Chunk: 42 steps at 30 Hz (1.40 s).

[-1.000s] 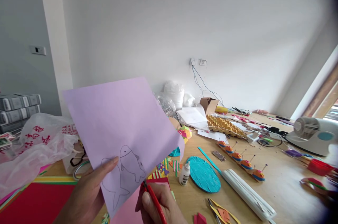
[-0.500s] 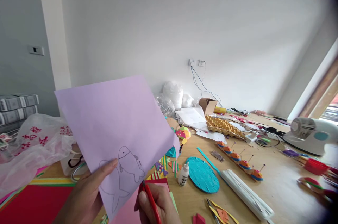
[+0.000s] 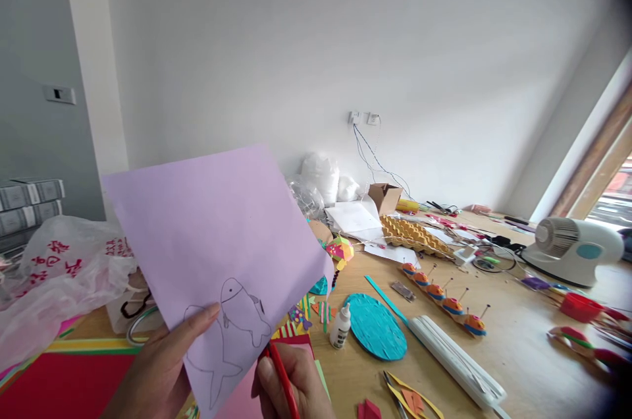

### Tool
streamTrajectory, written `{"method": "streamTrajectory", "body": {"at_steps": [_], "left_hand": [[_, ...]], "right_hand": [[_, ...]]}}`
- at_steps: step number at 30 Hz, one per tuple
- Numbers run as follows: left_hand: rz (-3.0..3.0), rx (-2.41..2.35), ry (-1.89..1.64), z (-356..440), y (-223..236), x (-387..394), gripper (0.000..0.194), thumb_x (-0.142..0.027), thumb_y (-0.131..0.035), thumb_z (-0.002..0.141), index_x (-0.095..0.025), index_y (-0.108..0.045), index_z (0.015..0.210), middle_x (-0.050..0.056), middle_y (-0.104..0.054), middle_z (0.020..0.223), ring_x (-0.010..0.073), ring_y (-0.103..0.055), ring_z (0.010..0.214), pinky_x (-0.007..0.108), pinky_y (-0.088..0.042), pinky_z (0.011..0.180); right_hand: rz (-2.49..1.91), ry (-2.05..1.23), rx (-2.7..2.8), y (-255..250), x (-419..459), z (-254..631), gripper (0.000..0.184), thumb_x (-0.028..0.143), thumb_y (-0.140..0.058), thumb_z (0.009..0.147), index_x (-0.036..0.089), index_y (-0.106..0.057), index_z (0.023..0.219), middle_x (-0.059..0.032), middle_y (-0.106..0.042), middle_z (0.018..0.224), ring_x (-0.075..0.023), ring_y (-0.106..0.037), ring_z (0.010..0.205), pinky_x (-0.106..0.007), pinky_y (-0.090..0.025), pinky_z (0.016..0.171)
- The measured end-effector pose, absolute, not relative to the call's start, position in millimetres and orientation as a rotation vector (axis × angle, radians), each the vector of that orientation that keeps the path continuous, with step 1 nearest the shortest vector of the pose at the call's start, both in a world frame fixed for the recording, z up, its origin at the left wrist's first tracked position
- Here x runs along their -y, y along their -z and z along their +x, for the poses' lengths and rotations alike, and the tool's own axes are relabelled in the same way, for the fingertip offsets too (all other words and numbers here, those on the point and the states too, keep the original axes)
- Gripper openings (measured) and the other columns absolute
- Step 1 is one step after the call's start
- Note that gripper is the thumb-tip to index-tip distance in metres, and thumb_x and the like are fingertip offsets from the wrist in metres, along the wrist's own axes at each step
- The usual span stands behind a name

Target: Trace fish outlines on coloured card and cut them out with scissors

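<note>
A sheet of purple paper (image 3: 217, 221) is held up and tilted in my left hand (image 3: 162, 360), thumb on its front and fingers behind. Two fish outlines are drawn in dark line near its lower corner. My right hand (image 3: 296, 379) grips red-handled scissors (image 3: 285, 379) at the sheet's lower right edge, close to the smaller fish's tail. Most of the blades are hidden by the paper and my fingers. Beneath lie pink paper and small striped paper fish (image 3: 323, 313).
Right of my hands are a white glue bottle (image 3: 340, 327), a turquoise oval (image 3: 378, 327), yellow-handled scissors (image 3: 415, 399), a white power strip (image 3: 457, 360) and orange egg-carton pieces (image 3: 451, 305). A white fan (image 3: 573, 251) stands far right. Red paper (image 3: 59, 386) and a plastic bag (image 3: 74, 274) lie left.
The view has turned slightly right, so the table things sit a little further left. Both hands keep nearly the same hold on the paper and scissors.
</note>
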<state>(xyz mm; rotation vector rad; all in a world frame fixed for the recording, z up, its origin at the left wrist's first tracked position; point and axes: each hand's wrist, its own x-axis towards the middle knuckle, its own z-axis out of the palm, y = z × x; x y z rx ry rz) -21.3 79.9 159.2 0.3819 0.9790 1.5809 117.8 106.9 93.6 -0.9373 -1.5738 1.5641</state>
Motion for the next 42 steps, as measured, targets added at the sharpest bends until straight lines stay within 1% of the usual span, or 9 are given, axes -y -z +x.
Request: {"method": "streamTrajectory", "body": {"at_steps": [4, 10, 14, 22, 26, 31, 37, 40, 42], "left_hand": [[0.385, -1.021, -1.603, -23.2, -156.3, -81.1, 0.034, -0.017, -0.073, 0.065, -0.020, -0.070, 0.099, 0.004, -0.075, 0.092, 0.0314, -0.067, 0.094, 0.035, -0.058, 0.074], [0.452, -0.974, -1.565, -26.6, -152.4, -81.4, 0.038, -0.022, -0.081, 0.058, -0.021, -0.072, 0.095, 0.003, -0.076, 0.092, 0.0341, -0.066, 0.096, 0.032, -0.059, 0.067], [0.492, -0.977, -1.543, -28.1, -151.6, -81.9, 0.039, -0.022, -0.082, 0.056, -0.018, -0.072, 0.094, 0.005, -0.075, 0.095, 0.0345, -0.065, 0.096, 0.033, -0.058, 0.066], [0.466, -0.985, -1.542, -30.6, -152.3, -83.1, 0.049, -0.019, -0.082, 0.056, -0.021, -0.070, 0.104, 0.005, -0.075, 0.095, 0.0345, -0.066, 0.094, 0.035, -0.058, 0.072], [0.467, -0.991, -1.513, -32.7, -151.4, -82.9, 0.051, -0.017, -0.081, 0.057, -0.019, -0.070, 0.106, 0.006, -0.075, 0.096, 0.0354, -0.066, 0.095, 0.036, -0.058, 0.072], [0.475, -0.942, -1.501, -34.5, -149.7, -83.5, 0.051, -0.017, -0.081, 0.058, -0.020, -0.070, 0.107, 0.005, -0.075, 0.098, 0.0340, -0.065, 0.100, 0.033, -0.058, 0.074], [0.452, -0.996, -1.542, -36.8, -149.3, -86.4, 0.054, -0.017, -0.082, 0.057, -0.021, -0.068, 0.110, 0.006, -0.075, 0.098, 0.0352, -0.065, 0.099, 0.038, -0.057, 0.080], [0.523, -1.022, -1.604, -45.7, -151.7, -88.0, 0.051, -0.017, -0.082, 0.053, -0.022, -0.070, 0.102, 0.004, -0.075, 0.098, 0.0353, -0.061, 0.106, 0.034, -0.057, 0.080], [0.582, -1.069, -1.625, -54.9, -154.1, -88.7, 0.037, -0.018, -0.081, 0.052, -0.023, -0.074, 0.088, 0.004, -0.075, 0.097, 0.0356, -0.060, 0.109, 0.033, -0.057, 0.079]], "right_hand": [[-0.953, -1.553, 1.588, -97.5, -106.6, 121.0, 0.067, 0.084, -0.041, 0.065, 0.018, -0.048, 0.067, 0.0077, -0.036, 0.040, -0.0070, -0.032, 0.036, -0.019, -0.019, 0.037], [-0.973, -1.588, 1.661, -108.8, -108.2, 125.4, 0.064, 0.082, -0.044, 0.064, 0.019, -0.047, 0.063, 0.0064, -0.038, 0.038, -0.0078, -0.034, 0.035, -0.019, -0.017, 0.037], [-0.958, -1.586, 1.662, -108.1, -109.3, 126.0, 0.062, 0.080, -0.043, 0.068, 0.019, -0.047, 0.063, 0.0071, -0.037, 0.038, -0.0073, -0.033, 0.035, -0.019, -0.017, 0.036], [-1.002, -1.579, 1.709, -113.1, -108.8, 131.9, 0.056, 0.074, -0.048, 0.068, 0.018, -0.047, 0.064, 0.0079, -0.037, 0.040, -0.0065, -0.032, 0.036, -0.019, -0.020, 0.037], [-1.059, -1.556, 1.757, -116.5, -108.7, 135.3, 0.050, 0.066, -0.048, 0.074, 0.017, -0.051, 0.067, 0.0071, -0.040, 0.041, -0.0070, -0.035, 0.037, -0.019, -0.021, 0.038], [-1.110, -1.564, 1.763, -118.0, -108.1, 134.7, 0.043, 0.058, -0.047, 0.079, 0.017, -0.051, 0.068, 0.0070, -0.041, 0.041, -0.0067, -0.035, 0.037, -0.019, -0.021, 0.039], [-1.075, -1.605, 1.759, -124.4, -103.9, 134.4, 0.038, 0.052, -0.047, 0.082, 0.016, -0.054, 0.071, 0.0063, -0.041, 0.043, -0.0076, -0.037, 0.041, -0.019, -0.022, 0.042], [-1.254, -1.548, 1.907, -133.6, -104.7, 138.9, 0.030, 0.043, -0.051, 0.081, 0.017, -0.055, 0.067, 0.0033, -0.046, 0.050, -0.0088, -0.041, 0.046, -0.020, -0.025, 0.045], [-1.448, -1.394, 2.108, -139.5, -107.4, 144.2, 0.025, 0.037, -0.058, 0.075, 0.017, -0.055, 0.060, 0.0027, -0.047, 0.053, -0.0095, -0.043, 0.049, -0.021, -0.026, 0.046]]}}
